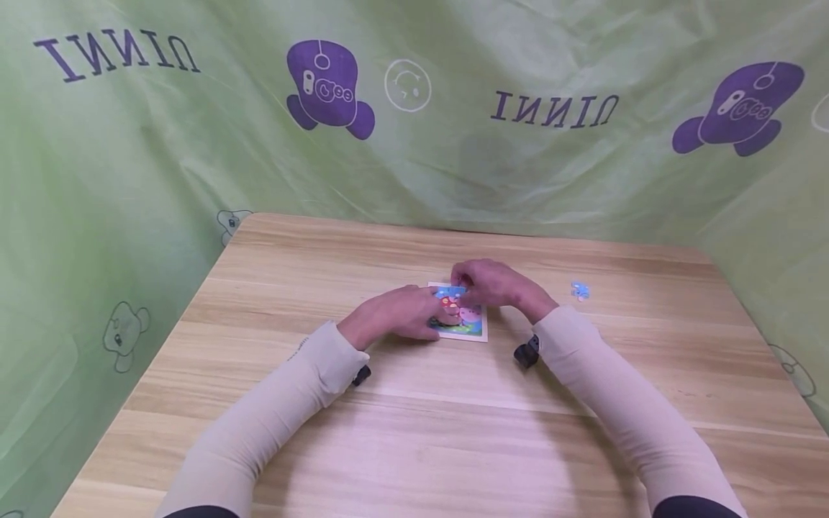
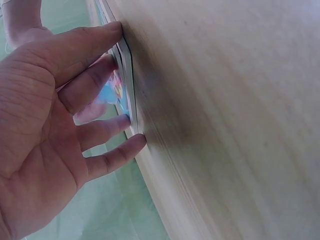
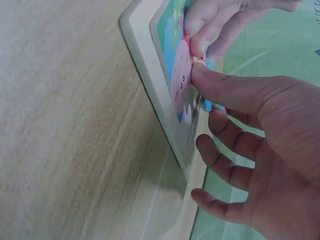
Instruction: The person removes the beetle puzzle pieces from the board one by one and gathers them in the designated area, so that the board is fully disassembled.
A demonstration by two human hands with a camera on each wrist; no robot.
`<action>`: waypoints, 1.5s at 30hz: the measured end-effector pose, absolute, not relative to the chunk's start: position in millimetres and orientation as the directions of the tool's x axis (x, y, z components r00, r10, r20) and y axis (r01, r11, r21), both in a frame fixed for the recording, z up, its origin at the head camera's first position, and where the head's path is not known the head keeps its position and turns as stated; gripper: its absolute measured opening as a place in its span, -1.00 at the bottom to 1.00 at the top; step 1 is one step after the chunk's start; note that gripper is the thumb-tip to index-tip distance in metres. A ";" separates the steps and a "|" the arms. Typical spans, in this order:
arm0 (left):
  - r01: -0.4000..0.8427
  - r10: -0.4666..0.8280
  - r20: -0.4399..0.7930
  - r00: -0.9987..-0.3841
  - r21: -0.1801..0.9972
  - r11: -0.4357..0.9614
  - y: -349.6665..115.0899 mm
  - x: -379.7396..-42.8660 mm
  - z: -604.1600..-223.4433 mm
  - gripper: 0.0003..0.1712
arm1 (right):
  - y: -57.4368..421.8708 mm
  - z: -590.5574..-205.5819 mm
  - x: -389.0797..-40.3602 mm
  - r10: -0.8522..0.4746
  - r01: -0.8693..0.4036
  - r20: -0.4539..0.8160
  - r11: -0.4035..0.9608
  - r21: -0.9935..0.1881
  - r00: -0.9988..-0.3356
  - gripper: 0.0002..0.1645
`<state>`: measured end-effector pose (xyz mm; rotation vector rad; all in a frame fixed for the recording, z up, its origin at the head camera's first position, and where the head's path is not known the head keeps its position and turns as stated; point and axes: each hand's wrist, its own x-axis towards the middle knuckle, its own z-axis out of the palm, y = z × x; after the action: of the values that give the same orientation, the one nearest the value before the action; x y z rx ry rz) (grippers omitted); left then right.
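A small jigsaw puzzle (image 1: 469,327) with a cartoon pig picture lies in a white-edged tray (image 3: 142,30) on the table. My left hand (image 1: 404,313) rests at its left side; in the left wrist view the thumb and fingers touch the tray's edge, and in the right wrist view some fingertips press on the picture. Over the far right part, my right hand (image 1: 495,284) pinches a blue puzzle piece (image 3: 205,104) between thumb and index finger, right at the picture's edge. The other right fingers are spread and slightly bent. Much of the picture is hidden under both hands.
Another blue puzzle piece (image 1: 580,291) lies loose on the wooden table (image 1: 414,446), to the right of the tray. A green printed curtain (image 1: 414,180) hangs behind the table and along both sides. Each wrist wears a small black camera.
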<state>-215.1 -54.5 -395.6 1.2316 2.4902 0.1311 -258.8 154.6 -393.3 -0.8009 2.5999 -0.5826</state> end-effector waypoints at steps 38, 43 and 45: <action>0.740 0.774 -0.274 -0.571 0.237 0.629 -56.0 -216.7 -396.1 -0.44 | 166.1 -380.6 -259.1 -0.659 -0.553 -0.065 0.676 -0.486 -0.749 -0.90; 0.738 0.777 -0.278 -0.564 0.252 0.626 -53.5 -216.2 -398.3 -0.46 | 172.5 -385.5 -259.4 -0.581 -0.474 -0.093 0.738 -0.480 -0.809 -0.86; 0.731 0.769 -0.286 -0.572 0.246 0.636 -53.2 -216.0 -399.1 -0.46 | 174.4 -387.1 -259.2 -0.576 -0.463 -0.105 0.740 -0.488 -0.811 -0.84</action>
<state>-216.0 -53.2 -399.1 1.1932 2.4936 0.1417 -259.2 174.4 -387.1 -0.8182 2.6926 -0.6571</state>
